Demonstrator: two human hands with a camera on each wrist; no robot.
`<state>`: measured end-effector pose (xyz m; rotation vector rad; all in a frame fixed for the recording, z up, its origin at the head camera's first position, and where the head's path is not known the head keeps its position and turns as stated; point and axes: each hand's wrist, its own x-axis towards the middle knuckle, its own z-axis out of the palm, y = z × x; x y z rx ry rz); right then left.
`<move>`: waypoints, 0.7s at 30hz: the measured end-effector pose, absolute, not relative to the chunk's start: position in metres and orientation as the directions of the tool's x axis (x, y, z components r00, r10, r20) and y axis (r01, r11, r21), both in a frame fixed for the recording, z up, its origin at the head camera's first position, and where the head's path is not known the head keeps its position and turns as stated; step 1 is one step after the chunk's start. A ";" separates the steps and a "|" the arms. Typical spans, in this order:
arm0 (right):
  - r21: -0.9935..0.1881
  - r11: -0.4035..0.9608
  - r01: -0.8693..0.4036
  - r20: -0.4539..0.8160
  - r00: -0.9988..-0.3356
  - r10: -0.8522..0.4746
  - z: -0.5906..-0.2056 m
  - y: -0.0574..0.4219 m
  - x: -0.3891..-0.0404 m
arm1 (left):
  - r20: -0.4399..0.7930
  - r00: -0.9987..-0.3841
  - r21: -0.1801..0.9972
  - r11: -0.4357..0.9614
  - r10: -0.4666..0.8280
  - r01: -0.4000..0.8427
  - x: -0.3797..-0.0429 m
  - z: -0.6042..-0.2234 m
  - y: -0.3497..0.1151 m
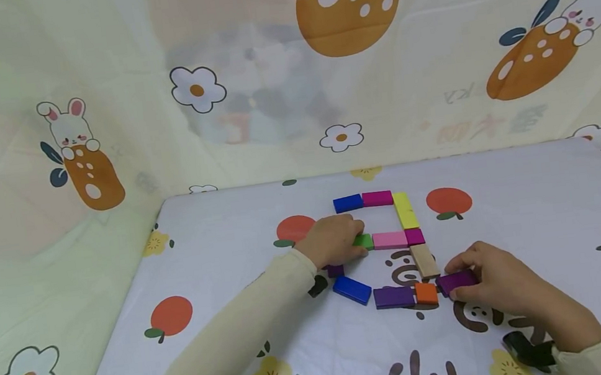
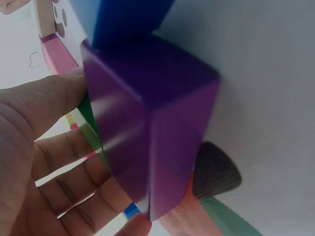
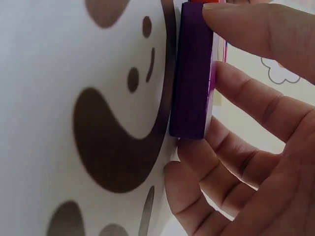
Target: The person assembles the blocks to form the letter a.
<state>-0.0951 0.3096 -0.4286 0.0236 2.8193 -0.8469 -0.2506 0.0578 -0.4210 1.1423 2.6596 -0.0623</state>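
Observation:
On the table, coloured wooden blocks form a closed loop with a few branches. My left hand (image 1: 332,240) pinches a green block (image 1: 364,241) at the loop's left side, beside a pink block (image 1: 389,240). Close to that hand, a dark purple block (image 2: 147,113) looms large in the left wrist view, touching a blue block (image 2: 130,22). At the lower right, my right hand (image 1: 500,282) holds another purple block (image 1: 457,282) between thumb and fingers. Its left end lies by an orange block (image 1: 426,293). The left hand partly covers the green block.
A yellow block (image 1: 406,210), a magenta block (image 1: 377,198) and a blue block (image 1: 348,203) lie farther back. A plain wood block (image 1: 424,261) and a violet block (image 1: 394,297) are nearer. A printed cloth wall (image 1: 268,154) rises behind the table.

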 end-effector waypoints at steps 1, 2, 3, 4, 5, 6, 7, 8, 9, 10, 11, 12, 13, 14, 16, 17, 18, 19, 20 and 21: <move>-0.546 0.834 0.073 -0.196 -0.980 -0.042 -0.429 0.309 -0.095 | -0.239 -0.661 0.061 0.690 0.711 0.721 -0.250 -0.421 0.057; -0.551 0.831 0.077 -0.202 -0.978 -0.043 -0.429 0.309 -0.095 | -0.238 -0.659 0.065 0.688 0.714 0.722 -0.250 -0.421 0.057; -0.555 0.828 0.079 -0.206 -0.977 -0.045 -0.429 0.309 -0.095 | -0.236 -0.657 0.068 0.687 0.716 0.724 -0.250 -0.421 0.057; -0.558 0.826 0.078 -0.209 -0.977 -0.049 -0.429 0.309 -0.095 | -0.236 -0.655 0.072 0.685 0.718 0.725 -0.250 -0.421 0.056; -0.562 0.823 0.081 -0.212 -0.976 -0.049 -0.429 0.309 -0.095 | -0.236 -0.654 0.072 0.684 0.719 0.726 -0.250 -0.422 0.056; -0.565 0.821 0.081 -0.215 -0.975 -0.052 -0.429 0.309 -0.096 | -0.234 -0.653 0.072 0.683 0.720 0.727 -0.251 -0.422 0.056; -0.565 0.821 0.082 -0.216 -0.975 -0.052 -0.429 0.310 -0.096 | -0.231 -0.650 0.071 0.679 0.724 0.731 -0.251 -0.422 0.057; -0.564 0.822 0.078 -0.214 -0.975 -0.054 -0.429 0.310 -0.096 | -0.228 -0.646 0.072 0.674 0.728 0.735 -0.251 -0.422 0.058; -0.561 0.825 0.073 -0.209 -0.976 -0.055 -0.429 0.310 -0.096 | -0.224 -0.639 0.070 0.666 0.736 0.742 -0.252 -0.422 0.059; -0.557 0.828 0.071 -0.204 -0.977 -0.054 -0.429 0.310 -0.095 | -0.218 -0.630 0.068 0.656 0.745 0.752 -0.253 -0.422 0.061; -0.553 0.831 0.069 -0.199 -0.979 -0.051 -0.430 0.311 -0.095 | -0.213 -0.621 0.065 0.645 0.754 0.761 -0.253 -0.422 0.064; -0.551 0.832 0.063 -0.192 -0.980 -0.053 -0.430 0.311 -0.094 | -0.207 -0.609 0.062 0.632 0.766 0.773 -0.254 -0.422 0.067; -0.549 0.833 0.061 -0.186 -0.981 -0.051 -0.430 0.311 -0.094 | -0.202 -0.596 0.059 0.617 0.777 0.785 -0.254 -0.422 0.070; -0.550 0.833 0.057 -0.181 -0.982 -0.052 -0.431 0.311 -0.093 | -0.201 -0.586 0.054 0.606 0.785 0.794 -0.254 -0.422 0.074; -0.554 0.830 0.058 -0.179 -0.983 -0.051 -0.431 0.310 -0.093 | -0.205 -0.574 0.041 0.592 0.793 0.805 -0.254 -0.422 0.079; -0.555 0.830 0.056 -0.178 -0.983 -0.052 -0.432 0.310 -0.093 | -0.208 -0.574 0.036 0.593 0.792 0.805 -0.254 -0.422 0.081; -0.557 0.828 0.057 -0.180 -0.982 -0.053 -0.432 0.310 -0.093 | -0.212 -0.575 0.028 0.593 0.790 0.805 -0.254 -0.422 0.083; -0.558 0.828 0.059 -0.182 -0.982 -0.053 -0.432 0.310 -0.093 | -0.215 -0.579 0.025 0.597 0.787 0.802 -0.254 -0.423 0.084; -0.558 0.828 0.061 -0.185 -0.981 -0.052 -0.432 0.310 -0.093 | -0.216 -0.584 0.022 0.602 0.782 0.798 -0.254 -0.423 0.085; -0.559 0.827 0.064 -0.189 -0.981 -0.052 -0.432 0.310 -0.094 | -0.217 -0.589 0.023 0.607 0.779 0.795 -0.254 -0.423 0.086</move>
